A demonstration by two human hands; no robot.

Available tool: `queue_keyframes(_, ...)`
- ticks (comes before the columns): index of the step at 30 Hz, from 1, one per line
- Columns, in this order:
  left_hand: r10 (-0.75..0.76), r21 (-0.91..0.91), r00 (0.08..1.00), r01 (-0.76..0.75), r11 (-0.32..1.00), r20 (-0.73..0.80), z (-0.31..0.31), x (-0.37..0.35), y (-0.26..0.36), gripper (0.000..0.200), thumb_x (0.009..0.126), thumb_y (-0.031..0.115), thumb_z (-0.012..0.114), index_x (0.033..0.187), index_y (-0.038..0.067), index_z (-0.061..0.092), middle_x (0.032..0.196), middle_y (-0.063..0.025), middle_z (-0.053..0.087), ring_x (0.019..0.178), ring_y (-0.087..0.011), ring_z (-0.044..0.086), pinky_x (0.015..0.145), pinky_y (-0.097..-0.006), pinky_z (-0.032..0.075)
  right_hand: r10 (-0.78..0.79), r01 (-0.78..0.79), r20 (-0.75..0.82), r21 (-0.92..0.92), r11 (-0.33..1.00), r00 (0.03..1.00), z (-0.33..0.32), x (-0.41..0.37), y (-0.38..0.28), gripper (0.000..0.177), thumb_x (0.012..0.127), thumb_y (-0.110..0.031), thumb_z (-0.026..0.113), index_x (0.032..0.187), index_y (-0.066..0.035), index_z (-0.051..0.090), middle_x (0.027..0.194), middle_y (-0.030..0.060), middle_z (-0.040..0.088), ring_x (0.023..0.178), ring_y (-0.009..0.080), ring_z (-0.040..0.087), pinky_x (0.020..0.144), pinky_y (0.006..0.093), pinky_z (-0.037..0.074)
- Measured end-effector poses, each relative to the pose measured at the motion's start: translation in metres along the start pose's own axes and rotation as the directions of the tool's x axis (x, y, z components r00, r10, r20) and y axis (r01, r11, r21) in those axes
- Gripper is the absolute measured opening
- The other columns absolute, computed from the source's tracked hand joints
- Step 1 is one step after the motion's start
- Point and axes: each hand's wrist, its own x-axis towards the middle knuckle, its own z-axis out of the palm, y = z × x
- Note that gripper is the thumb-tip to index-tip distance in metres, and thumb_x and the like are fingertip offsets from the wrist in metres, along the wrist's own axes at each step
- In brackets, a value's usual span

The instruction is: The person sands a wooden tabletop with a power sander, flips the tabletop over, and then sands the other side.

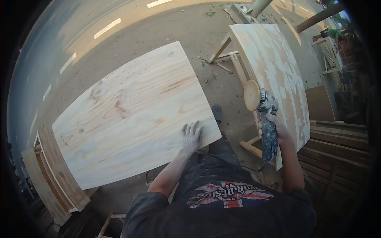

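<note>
My left hand (192, 137) lies flat, fingers slightly spread, on the near right part of a large pale wooden panel (139, 115) with knots and wavy grain. Dust whitens that hand. Off to the right, my right hand (281, 130) is wrapped round the body of a dusty angle grinder (269, 137). A round tan disc (252, 95) sits on the grinder's head, pointing away from me and to the left. Behind the grinder stands a second panel (274, 59), patchy white and brown, which the tool overlaps in this view.
Wooden legs (237, 65) support the right panel. Planks and a frame (55, 174) stand under the left panel's far left end. Stacked timber slats (333, 148) lie at right. A cord (254, 168) trails below the grinder. Posts (319, 18) rise at upper right over the dusty floor (158, 31).
</note>
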Motion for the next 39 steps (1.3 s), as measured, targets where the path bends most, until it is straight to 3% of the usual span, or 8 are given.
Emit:
queue_keyframes(2, -0.103, 0.047, 0.984, 0.111, 0.993, -0.142, -0.003, 0.054, 0.008, 0.039, 0.093, 0.015, 0.069, 0.132, 0.014, 0.063, 0.148, -0.0149, 0.054, 0.136, -0.0349, 0.049, 0.118, -0.0590, 0.028, -0.036, 0.044, 0.053, -0.162, 0.986, 0.998, 0.010, 0.055, -0.050, 0.038, 0.099, -0.036, 0.071, 0.113, -0.004, 0.058, 0.086, 0.0127, 0.070, 0.065, 0.0229, 0.073, 0.056, 0.0373, 0.063)
queue_keyframes(7, -0.444, 0.068, 0.744, 0.544, 0.836, -0.500, 0.014, 0.237, -0.024, 0.041, 0.095, 0.021, 0.070, 0.133, 0.008, 0.061, 0.150, -0.0158, 0.052, 0.134, -0.0364, 0.048, 0.116, -0.0587, 0.028, 0.078, 0.131, 0.336, -0.556, 0.821, 0.939, 0.047, 0.260, -0.155, 0.039, 0.094, -0.037, 0.077, 0.106, -0.004, 0.060, 0.085, 0.0096, 0.069, 0.064, 0.0196, 0.071, 0.057, 0.0339, 0.059)
queue_keyframes(14, -0.529, 0.283, 0.718, 0.678, 0.679, -0.453, 0.030, 0.292, -0.037, 0.059, 0.090, 0.034, 0.075, 0.138, 0.007, 0.055, 0.149, -0.0161, 0.050, 0.139, -0.0364, 0.044, 0.120, -0.0595, 0.025, 0.236, 0.178, 0.540, -0.606, 0.775, 0.808, 0.144, 0.446, -0.212, 0.037, 0.093, -0.033, 0.078, 0.106, -0.003, 0.060, 0.084, 0.0068, 0.067, 0.064, 0.0161, 0.069, 0.058, 0.0320, 0.058)
queue_keyframes(18, -0.539, 0.347, 0.730, 0.678, 0.648, -0.421, 0.028, 0.287, -0.038, 0.061, 0.089, 0.034, 0.076, 0.140, 0.007, 0.054, 0.150, -0.0163, 0.050, 0.140, -0.0350, 0.044, 0.120, -0.0605, 0.025, 0.224, 0.281, 0.623, -0.605, 0.745, 0.749, 0.174, 0.478, -0.215, 0.037, 0.092, -0.030, 0.078, 0.108, -0.002, 0.059, 0.087, 0.0056, 0.065, 0.065, 0.0147, 0.067, 0.057, 0.0314, 0.058)
queue_keyframes(28, -0.542, 0.400, 0.739, 0.673, 0.622, -0.400, 0.030, 0.290, -0.033, 0.062, 0.088, 0.030, 0.077, 0.140, 0.007, 0.054, 0.148, -0.0182, 0.049, 0.138, -0.0359, 0.045, 0.118, -0.0614, 0.029, 0.393, 0.195, 0.585, -0.699, 0.688, 0.710, 0.180, 0.513, -0.212, 0.047, 0.089, -0.030, 0.082, 0.116, 0.001, 0.060, 0.091, 0.0079, 0.067, 0.070, 0.0143, 0.068, 0.061, 0.0302, 0.057)
queue_keyframes(32, -0.539, 0.406, 0.734, 0.678, 0.613, -0.413, 0.032, 0.290, -0.030, 0.061, 0.088, 0.029, 0.077, 0.139, 0.006, 0.054, 0.148, -0.0189, 0.049, 0.137, -0.0377, 0.045, 0.118, -0.0616, 0.030, 0.372, 0.155, 0.655, -0.601, 0.784, 0.658, 0.182, 0.504, -0.218, 0.046, 0.088, -0.031, 0.083, 0.115, 0.000, 0.060, 0.089, 0.0078, 0.067, 0.069, 0.0140, 0.069, 0.062, 0.0304, 0.058)
queue_keyframes(34, -0.553, 0.406, 0.735, 0.678, 0.613, -0.392, 0.027, 0.293, -0.031, 0.060, 0.088, 0.028, 0.076, 0.139, 0.006, 0.054, 0.147, -0.0195, 0.050, 0.136, -0.0389, 0.045, 0.117, -0.0619, 0.030, 0.372, 0.246, 0.589, -0.714, 0.656, 0.718, 0.194, 0.509, -0.224, 0.047, 0.088, -0.031, 0.083, 0.115, 0.000, 0.060, 0.087, 0.0071, 0.067, 0.069, 0.0143, 0.069, 0.063, 0.0307, 0.058)
queue_keyframes(39, -0.562, 0.385, 0.730, 0.683, 0.621, -0.388, 0.029, 0.292, -0.027, 0.060, 0.087, 0.026, 0.076, 0.139, 0.006, 0.053, 0.146, -0.0199, 0.049, 0.135, -0.0395, 0.045, 0.118, -0.0618, 0.030, 0.366, 0.200, 0.648, -0.630, 0.750, 0.668, 0.186, 0.510, -0.219, 0.047, 0.088, -0.031, 0.083, 0.113, 0.001, 0.059, 0.085, 0.0069, 0.068, 0.067, 0.0149, 0.069, 0.061, 0.0307, 0.058)
